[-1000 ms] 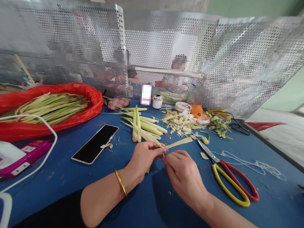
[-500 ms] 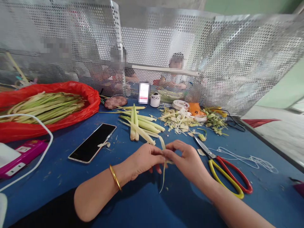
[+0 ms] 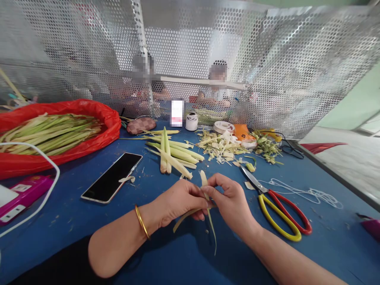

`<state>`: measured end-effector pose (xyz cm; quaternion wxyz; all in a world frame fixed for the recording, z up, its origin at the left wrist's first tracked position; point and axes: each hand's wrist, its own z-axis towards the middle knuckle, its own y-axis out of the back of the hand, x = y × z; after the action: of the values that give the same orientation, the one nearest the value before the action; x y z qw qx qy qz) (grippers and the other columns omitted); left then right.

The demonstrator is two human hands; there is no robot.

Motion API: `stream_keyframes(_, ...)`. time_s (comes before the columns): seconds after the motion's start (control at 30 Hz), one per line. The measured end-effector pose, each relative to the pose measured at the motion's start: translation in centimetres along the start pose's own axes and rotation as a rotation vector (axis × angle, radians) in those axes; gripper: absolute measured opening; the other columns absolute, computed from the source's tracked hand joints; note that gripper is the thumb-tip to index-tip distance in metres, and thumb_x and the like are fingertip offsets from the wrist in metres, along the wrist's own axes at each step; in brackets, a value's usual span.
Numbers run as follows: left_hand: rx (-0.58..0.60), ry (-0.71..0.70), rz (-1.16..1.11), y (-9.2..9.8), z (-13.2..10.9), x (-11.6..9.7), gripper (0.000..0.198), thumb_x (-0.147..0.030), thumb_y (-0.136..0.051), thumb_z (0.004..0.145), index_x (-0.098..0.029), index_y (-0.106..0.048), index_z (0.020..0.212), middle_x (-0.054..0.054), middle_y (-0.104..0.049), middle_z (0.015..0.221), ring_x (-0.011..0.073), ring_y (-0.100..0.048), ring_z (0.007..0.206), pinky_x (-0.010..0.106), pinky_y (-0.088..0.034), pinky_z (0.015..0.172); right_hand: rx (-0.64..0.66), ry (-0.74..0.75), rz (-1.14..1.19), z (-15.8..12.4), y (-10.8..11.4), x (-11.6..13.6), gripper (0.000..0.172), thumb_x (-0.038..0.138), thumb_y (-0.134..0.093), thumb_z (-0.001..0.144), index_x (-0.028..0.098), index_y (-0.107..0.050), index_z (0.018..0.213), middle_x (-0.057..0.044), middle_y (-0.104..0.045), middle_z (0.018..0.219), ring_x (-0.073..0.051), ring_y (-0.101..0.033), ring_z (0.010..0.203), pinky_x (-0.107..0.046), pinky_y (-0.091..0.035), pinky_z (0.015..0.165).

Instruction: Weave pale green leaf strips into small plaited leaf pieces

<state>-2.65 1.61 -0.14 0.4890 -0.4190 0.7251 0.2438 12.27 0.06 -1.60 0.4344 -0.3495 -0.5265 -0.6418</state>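
In the head view my left hand (image 3: 181,200) and my right hand (image 3: 233,200) meet above the blue table, thumbs and fingertips pinched together on pale green leaf strips (image 3: 204,177). One strip end points up between the hands and a narrow tail (image 3: 212,229) hangs below. Another strip end (image 3: 183,217) sticks out to the lower left under my left hand. My fingers hide where the strips cross. Just beyond lies a small pile of green-white leaf pieces (image 3: 181,152). Scissors (image 3: 273,198) with one red and one yellow handle rest right of my right hand.
A red plastic bag (image 3: 109,136) of long leaves stands at left, near a purple power strip (image 3: 28,196) and a black phone (image 3: 113,178). Leaf scraps (image 3: 221,148), a tape roll (image 3: 224,127) and white string (image 3: 314,196) lie right. Behind a perforated metal screen (image 3: 184,51) people sit.
A strip end now shows at the lower left under my left hand. The hanging tail has swung right. The whole view has shifted slightly.
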Motion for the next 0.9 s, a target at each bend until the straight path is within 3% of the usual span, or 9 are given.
stream_keyframes(0.23, 0.038, 0.021, -0.041, -0.4, 0.3, 0.6, 0.011, -0.021, -0.07, 0.066, -0.011, -0.07, 0.061, 0.004, -0.067, 0.06, 0.0108, -0.059, 0.051, 0.025, -0.049, 0.059, -0.015, 0.055, -0.03, -0.3, -0.5, -0.3, 0.02, 0.019, -0.058, 0.078, 0.02, -0.054, 0.059, 0.002, -0.054, 0.063, -0.012, -0.05, 0.059, -0.023, -0.038, 0.054)
stream_keyframes(0.33, 0.005, 0.027, -0.081, -0.3, 0.5, 0.7, 0.011, -0.022, -0.071, 0.067, -0.011, -0.071, 0.065, 0.004, -0.068, 0.062, 0.0106, -0.06, 0.052, 0.023, -0.049, 0.058, -0.01, 0.18, -0.117, 0.2, 0.0, -0.7, 0.021, 0.023, -0.055, 0.084, 0.02, -0.057, 0.063, 0.001, -0.057, 0.066, -0.014, -0.053, 0.064, -0.026, -0.041, 0.061)
stream_keyframes(0.43, -0.092, -0.006, -0.143, -0.1, 0.6, 0.6, 0.017, -0.029, -0.07, 0.073, -0.012, -0.071, 0.074, 0.006, -0.072, 0.071, 0.0109, -0.064, 0.056, 0.021, -0.048, 0.057, -0.183, 0.258, -0.203, 1.4, 1.0, -1.3, 0.014, 0.032, -0.055, 0.087, 0.022, -0.064, 0.084, -0.003, -0.064, 0.087, -0.02, -0.058, 0.087, -0.032, -0.043, 0.077)
stream_keyframes(0.5, -0.164, -0.033, -0.179, 0.1, 0.5, 0.3, 0.021, -0.033, -0.068, 0.077, -0.013, -0.071, 0.078, 0.007, -0.073, 0.077, 0.0117, -0.065, 0.058, 0.021, -0.049, 0.057, -0.362, 0.182, -0.169, 2.1, 1.5, -1.8, 0.025, 0.039, -0.059, 0.084, 0.021, -0.063, 0.101, -0.006, -0.063, 0.104, -0.023, -0.055, 0.101, -0.034, -0.042, 0.084)
stream_keyframes(0.57, -0.227, -0.054, -0.202, 0.3, 0.5, 0.1, 0.021, -0.033, -0.065, 0.08, -0.013, -0.071, 0.08, 0.007, -0.073, 0.078, 0.0123, -0.066, 0.059, 0.022, -0.05, 0.058, -0.443, 0.03, -0.01, 2.6, 1.7, -2.1, 0.038, 0.046, -0.062, 0.08, 0.02, -0.061, 0.108, -0.007, -0.062, 0.103, -0.022, -0.056, 0.096, -0.034, -0.044, 0.081)
stream_keyframes(0.6, -0.25, -0.06, -0.209, 0.4, 0.5, 0.0, 0.021, -0.032, -0.064, 0.08, -0.012, -0.07, 0.081, 0.007, -0.073, 0.077, 0.0126, -0.066, 0.059, 0.022, -0.05, 0.058, -0.412, -0.063, 0.104, 2.7, 1.6, -2.1, 0.041, 0.049, -0.064, 0.078, 0.019, -0.061, 0.106, -0.005, -0.062, 0.096, -0.02, -0.057, 0.088, -0.032, -0.044, 0.076)
stream_keyframes(0.67, -0.268, -0.06, -0.206, 0.4, 0.6, 0.0, 0.02, -0.031, -0.063, 0.081, -0.012, -0.07, 0.082, 0.007, -0.073, 0.077, 0.0126, -0.066, 0.059, 0.022, -0.05, 0.057, -0.231, -0.237, 0.339, 2.6, 1.2, -1.9, 0.042, 0.053, -0.067, 0.073, 0.016, -0.065, 0.094, -0.001, -0.059, 0.076, -0.015, -0.053, 0.067, -0.028, -0.043, 0.063)
stream_keyframes(0.77, -0.225, -0.052, -0.193, 0.4, 0.7, 0.3, 0.023, -0.033, -0.063, 0.082, -0.012, -0.07, 0.084, 0.008, -0.074, 0.079, 0.012, -0.066, 0.06, 0.02, -0.049, 0.058, 0.016, -0.353, 0.53, 2.0, 0.5, -1.3, 0.038, 0.051, -0.074, 0.066, 0.014, -0.066, 0.072, 0.002, -0.054, 0.059, -0.011, -0.045, 0.053, -0.026, -0.037, 0.054)
stream_keyframes(0.9, -0.165, -0.033, -0.2, 0.5, 0.9, 0.7, 0.037, -0.049, -0.064, 0.079, -0.012, -0.071, 0.081, 0.008, -0.073, 0.075, 0.0118, -0.065, 0.056, 0.02, -0.049, 0.056, -0.02, -0.296, 0.494, 1.4, 0.0, -0.8, 0.03, 0.043, -0.077, 0.063, 0.015, -0.069, 0.068, 0.001, -0.058, 0.059, -0.012, -0.048, 0.057, -0.026, -0.039, 0.057)
